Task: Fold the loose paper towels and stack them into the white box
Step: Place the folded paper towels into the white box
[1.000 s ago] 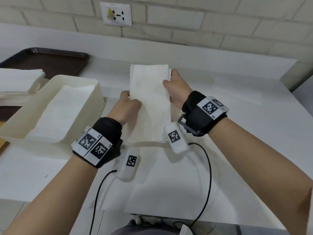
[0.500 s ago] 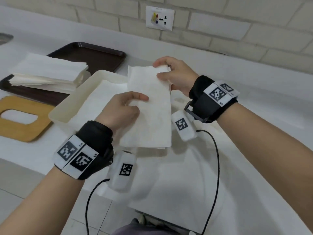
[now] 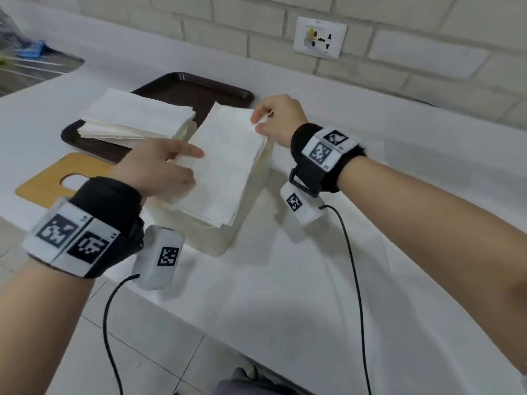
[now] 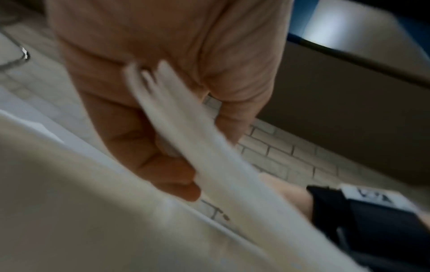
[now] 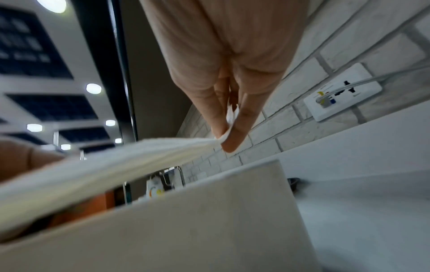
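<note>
A folded white paper towel (image 3: pixel 225 163) hangs just over the white box (image 3: pixel 248 212), covering most of its opening. My left hand (image 3: pixel 159 169) grips the towel's near left edge, thumb on top, fingers under it (image 4: pixel 172 132). My right hand (image 3: pixel 273 121) pinches the far right corner between thumb and fingers (image 5: pixel 230 127). The box wall (image 5: pixel 186 230) sits directly below the towel. A pile of loose paper towels (image 3: pixel 134 118) lies on the dark tray (image 3: pixel 199 89) behind the box.
A wooden lid with an oval cutout (image 3: pixel 57 178) lies left of the box. A wall socket (image 3: pixel 319 37) is on the brick wall behind. The counter's front edge runs just below my left wrist, with tiled floor beneath. Cables hang from both wrist cameras.
Both hands carried the folded towel leftward from the open counter to above the white box. The head view swung left, bringing the tray and towel pile into sight.
</note>
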A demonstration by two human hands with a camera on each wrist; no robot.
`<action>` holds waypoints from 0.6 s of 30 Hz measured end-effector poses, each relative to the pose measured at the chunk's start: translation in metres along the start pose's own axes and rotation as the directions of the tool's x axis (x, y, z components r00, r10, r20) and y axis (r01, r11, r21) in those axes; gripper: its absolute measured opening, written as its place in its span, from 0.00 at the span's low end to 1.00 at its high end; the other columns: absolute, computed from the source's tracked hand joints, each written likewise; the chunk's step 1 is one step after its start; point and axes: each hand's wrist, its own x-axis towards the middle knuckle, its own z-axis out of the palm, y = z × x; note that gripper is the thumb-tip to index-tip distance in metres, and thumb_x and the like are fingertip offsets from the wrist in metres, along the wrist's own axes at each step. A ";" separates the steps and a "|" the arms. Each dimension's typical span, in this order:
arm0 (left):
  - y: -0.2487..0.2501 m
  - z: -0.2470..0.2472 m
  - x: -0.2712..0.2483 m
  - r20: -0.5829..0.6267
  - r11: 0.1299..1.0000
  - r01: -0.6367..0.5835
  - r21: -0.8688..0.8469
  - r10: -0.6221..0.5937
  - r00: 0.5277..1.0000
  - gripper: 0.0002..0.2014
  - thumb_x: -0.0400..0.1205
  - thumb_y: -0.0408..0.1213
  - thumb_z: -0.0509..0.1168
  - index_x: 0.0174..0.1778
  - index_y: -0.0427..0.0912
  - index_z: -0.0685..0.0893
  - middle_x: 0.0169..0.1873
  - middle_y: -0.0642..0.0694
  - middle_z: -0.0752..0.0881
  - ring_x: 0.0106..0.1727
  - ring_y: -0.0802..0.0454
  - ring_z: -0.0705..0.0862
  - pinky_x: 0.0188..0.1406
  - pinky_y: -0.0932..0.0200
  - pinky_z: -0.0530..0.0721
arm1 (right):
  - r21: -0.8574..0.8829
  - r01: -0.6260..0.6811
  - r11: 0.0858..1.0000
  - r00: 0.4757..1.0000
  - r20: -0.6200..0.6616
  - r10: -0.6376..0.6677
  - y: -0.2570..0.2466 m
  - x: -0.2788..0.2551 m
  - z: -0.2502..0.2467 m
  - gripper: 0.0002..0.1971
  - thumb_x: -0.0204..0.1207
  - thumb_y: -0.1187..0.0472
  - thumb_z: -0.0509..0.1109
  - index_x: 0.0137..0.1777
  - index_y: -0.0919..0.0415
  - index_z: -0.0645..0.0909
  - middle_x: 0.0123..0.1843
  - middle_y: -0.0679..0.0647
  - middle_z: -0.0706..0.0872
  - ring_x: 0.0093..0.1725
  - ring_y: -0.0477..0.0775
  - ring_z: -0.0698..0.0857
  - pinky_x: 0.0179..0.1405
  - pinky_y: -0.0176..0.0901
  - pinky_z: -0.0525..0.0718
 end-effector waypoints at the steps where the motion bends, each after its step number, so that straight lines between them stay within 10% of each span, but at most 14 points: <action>1: -0.005 0.002 0.006 -0.027 0.998 -0.001 0.071 0.002 1.000 0.18 0.70 0.26 0.69 0.47 0.55 0.85 0.58 0.43 0.82 0.57 0.45 0.81 0.62 0.53 0.78 | -0.060 0.009 0.998 1.000 0.014 -0.008 0.002 0.003 0.007 0.11 0.73 0.75 0.64 0.50 0.66 0.85 0.42 0.49 0.78 0.38 0.47 0.76 0.28 0.17 0.73; 7: -0.023 0.018 0.021 -0.030 0.922 0.082 0.377 -0.076 0.997 0.25 0.73 0.21 0.64 0.62 0.51 0.81 0.60 0.45 0.73 0.56 0.46 0.73 0.48 0.57 0.72 | -0.369 0.094 0.925 0.968 0.249 0.002 0.007 0.011 0.037 0.15 0.77 0.73 0.60 0.58 0.64 0.84 0.64 0.59 0.80 0.59 0.55 0.80 0.60 0.35 0.75; 12: -0.019 0.019 0.024 0.036 0.874 0.065 0.481 -0.094 0.995 0.29 0.72 0.24 0.66 0.67 0.53 0.77 0.67 0.44 0.73 0.55 0.48 0.72 0.48 0.56 0.73 | -0.517 0.147 0.843 0.940 0.339 0.044 0.001 0.013 0.039 0.17 0.79 0.73 0.58 0.62 0.65 0.83 0.67 0.61 0.78 0.64 0.60 0.80 0.65 0.44 0.78; 18: -0.012 0.029 0.012 0.050 0.528 -0.101 0.843 0.110 0.993 0.23 0.78 0.38 0.65 0.70 0.54 0.75 0.70 0.46 0.70 0.72 0.43 0.65 0.65 0.48 0.71 | -0.667 0.382 0.639 0.860 0.509 0.018 -0.008 0.011 0.038 0.16 0.82 0.67 0.57 0.68 0.65 0.76 0.73 0.60 0.70 0.69 0.61 0.74 0.69 0.48 0.74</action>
